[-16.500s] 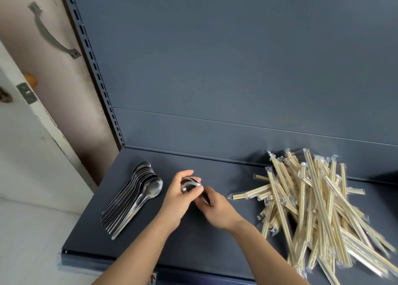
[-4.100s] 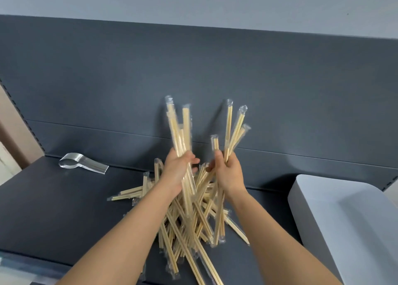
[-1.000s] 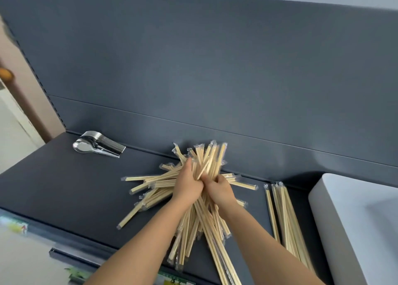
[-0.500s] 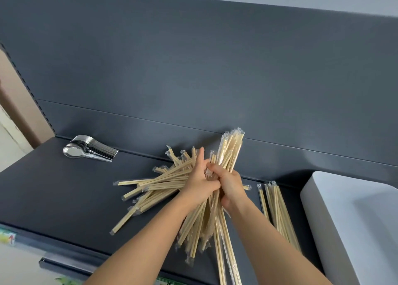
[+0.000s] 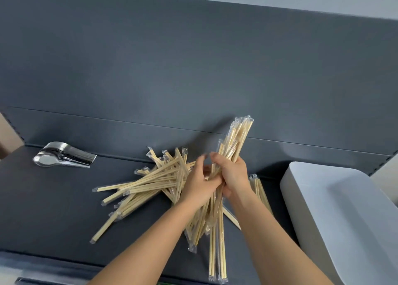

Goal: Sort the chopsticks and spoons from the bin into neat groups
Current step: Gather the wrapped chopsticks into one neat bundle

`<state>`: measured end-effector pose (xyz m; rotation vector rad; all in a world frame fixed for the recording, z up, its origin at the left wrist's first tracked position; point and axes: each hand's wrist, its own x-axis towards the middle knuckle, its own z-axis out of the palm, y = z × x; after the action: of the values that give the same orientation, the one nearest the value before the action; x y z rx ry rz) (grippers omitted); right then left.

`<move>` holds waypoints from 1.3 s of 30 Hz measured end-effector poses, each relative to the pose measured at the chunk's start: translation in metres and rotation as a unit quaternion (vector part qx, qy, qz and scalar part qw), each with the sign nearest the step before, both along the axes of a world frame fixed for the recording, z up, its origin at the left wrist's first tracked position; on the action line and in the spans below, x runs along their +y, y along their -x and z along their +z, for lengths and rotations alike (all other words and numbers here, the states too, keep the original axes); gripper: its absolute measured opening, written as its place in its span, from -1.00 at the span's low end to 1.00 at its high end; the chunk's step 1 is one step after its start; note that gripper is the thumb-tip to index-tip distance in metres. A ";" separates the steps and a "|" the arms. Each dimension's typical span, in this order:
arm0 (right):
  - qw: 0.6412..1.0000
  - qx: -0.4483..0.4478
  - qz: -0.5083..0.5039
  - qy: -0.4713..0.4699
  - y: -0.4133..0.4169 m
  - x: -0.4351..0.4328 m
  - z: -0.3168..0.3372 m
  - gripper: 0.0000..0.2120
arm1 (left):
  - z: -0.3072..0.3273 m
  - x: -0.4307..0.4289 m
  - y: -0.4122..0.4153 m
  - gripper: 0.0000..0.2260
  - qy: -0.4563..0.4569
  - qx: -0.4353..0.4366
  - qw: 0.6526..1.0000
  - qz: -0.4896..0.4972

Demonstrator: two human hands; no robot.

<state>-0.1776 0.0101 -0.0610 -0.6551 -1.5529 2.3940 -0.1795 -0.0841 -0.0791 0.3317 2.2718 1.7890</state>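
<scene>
1. We find a bundle of wrapped chopsticks [image 5: 235,142] raised off the shelf and tilted, its upper ends leaning to the right against the back panel [image 5: 193,69] as seen.
2. The right hand [image 5: 233,175] grips this bundle at mid-length, fingers curled round it.
3. The left hand [image 5: 199,183] sits just beside the right, thumb raised and fingers loosely spread, touching the bundle's lower part. It is motion-blurred, so we cannot tell the contact more closely.
4. A loose pile of chopsticks [image 5: 150,183] lies crisscrossed on the shelf [image 5: 53,209], fanning left of and below the hands.
5. A smaller set of chopsticks [image 5: 257,185] lies side by side, roughly parallel, just right of the right wrist and partly hidden by the forearm.
6. The spoons [image 5: 64,157] lie nested in one stack at the shelf's far left rear, well apart from the chopsticks.
7. The white bin [image 5: 344,220] stands at the right end of the shelf, near the parallel set.
</scene>
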 end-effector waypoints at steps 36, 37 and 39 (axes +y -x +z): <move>0.958 0.122 0.119 -0.232 -0.060 0.031 0.020 -0.61 | -0.038 0.032 -0.036 -0.48 0.012 0.093 0.992 -0.080; 0.958 0.125 0.112 -0.232 -0.061 0.030 0.021 -0.59 | -0.037 0.034 -0.036 -0.50 0.021 0.109 0.991 -0.074; 0.955 0.144 0.103 -0.237 -0.060 0.028 0.021 -0.57 | -0.032 0.039 -0.036 -0.61 0.046 0.149 0.987 -0.046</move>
<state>-0.1172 0.0383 -0.0396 -0.0455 -2.0257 1.9987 -0.1439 -0.0454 -0.1111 0.7193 2.4800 1.6762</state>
